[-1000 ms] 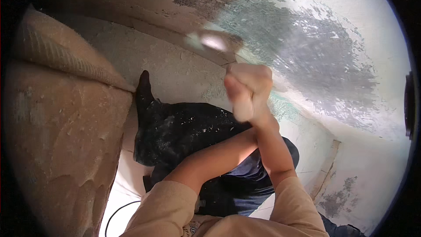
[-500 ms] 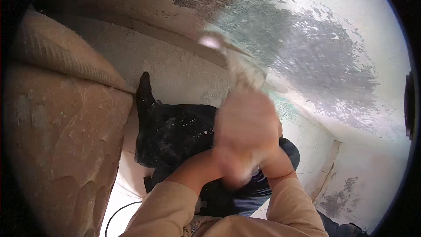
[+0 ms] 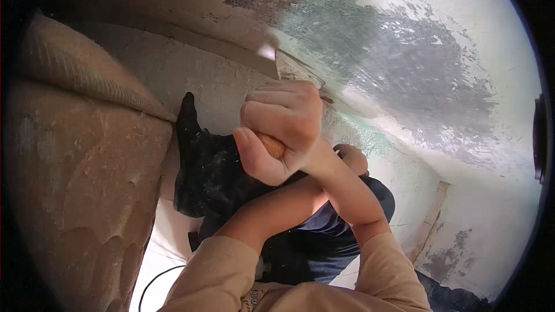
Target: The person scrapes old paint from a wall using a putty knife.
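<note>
My right hand (image 3: 283, 130) is closed in a fist around a rounded wooden handle (image 3: 270, 145), whose brown end shows between thumb and fingers. The fist is raised in front of the base of the wall; the tool's working end cannot be made out behind it. My forearms cross, with the right one on top. Beyond the right forearm, my left hand (image 3: 352, 159) is beside my bent knee. Its fingers are curled and partly hidden, so what they hold, if anything, does not show. The nearby wall (image 3: 416, 75) has a large scraped grey patch with white and green paint remnants.
A large brown, dusty padded piece (image 3: 92, 185) stands close on the left. My black-clad leg (image 3: 211, 167), specked with white, lies between it and the wall. A thin black cable (image 3: 151, 280) curves at lower left. Dark cloth (image 3: 451, 297) lies at lower right.
My right hand, blurred together with the left before, has moved up and left, showing its fist and the handle end. The left hand now sits apart, right of the crossed forearms.
</note>
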Available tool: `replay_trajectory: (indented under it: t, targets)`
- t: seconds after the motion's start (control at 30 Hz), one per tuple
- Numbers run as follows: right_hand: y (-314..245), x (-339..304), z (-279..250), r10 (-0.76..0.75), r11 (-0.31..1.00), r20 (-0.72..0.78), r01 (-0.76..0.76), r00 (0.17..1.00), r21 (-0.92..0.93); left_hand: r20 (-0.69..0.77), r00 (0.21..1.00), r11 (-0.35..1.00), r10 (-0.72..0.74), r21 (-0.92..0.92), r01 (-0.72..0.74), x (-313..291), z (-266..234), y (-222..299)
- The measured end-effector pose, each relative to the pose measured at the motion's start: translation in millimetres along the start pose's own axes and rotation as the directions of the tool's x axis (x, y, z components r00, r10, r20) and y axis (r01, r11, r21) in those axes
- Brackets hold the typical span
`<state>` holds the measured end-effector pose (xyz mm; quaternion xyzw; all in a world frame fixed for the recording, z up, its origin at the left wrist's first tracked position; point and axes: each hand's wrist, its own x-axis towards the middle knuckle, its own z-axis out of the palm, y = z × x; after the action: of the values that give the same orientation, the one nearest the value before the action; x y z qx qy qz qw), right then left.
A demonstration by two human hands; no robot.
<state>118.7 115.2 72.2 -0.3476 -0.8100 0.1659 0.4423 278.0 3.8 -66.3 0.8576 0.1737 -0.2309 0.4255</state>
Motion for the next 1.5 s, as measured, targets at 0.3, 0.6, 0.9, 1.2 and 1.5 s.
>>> replay_trajectory:
  t: [0.3,0.6,0.9,1.2,1.5]
  targets:
    - [3,5,-7,-0.098,0.994,-0.092,0.094,0.991,-0.051,-0.080,0.988,0.987,0.135,-0.078,-0.141,-29,-18,-1]
    - [-7,3,-14,-0.019,0.994,-0.061,0.012,0.998,-0.108,0.005,0.995,0.994,0.099,-0.046,-0.098,-15,-21,16]
    - [1,-1,-15,0.029,0.999,0.017,-0.028,0.999,-0.044,0.166,0.986,0.997,-0.014,0.078,0.001,-52,-49,9]
    - [11,-10,-16,0.109,0.990,0.110,-0.098,0.988,-0.100,0.108,0.993,0.992,-0.056,0.119,0.043,-40,-40,22]
    - [26,-15,-13,0.168,0.982,0.049,-0.163,0.985,-0.097,-0.184,0.978,0.988,0.100,-0.098,-0.119,-34,-18,5]
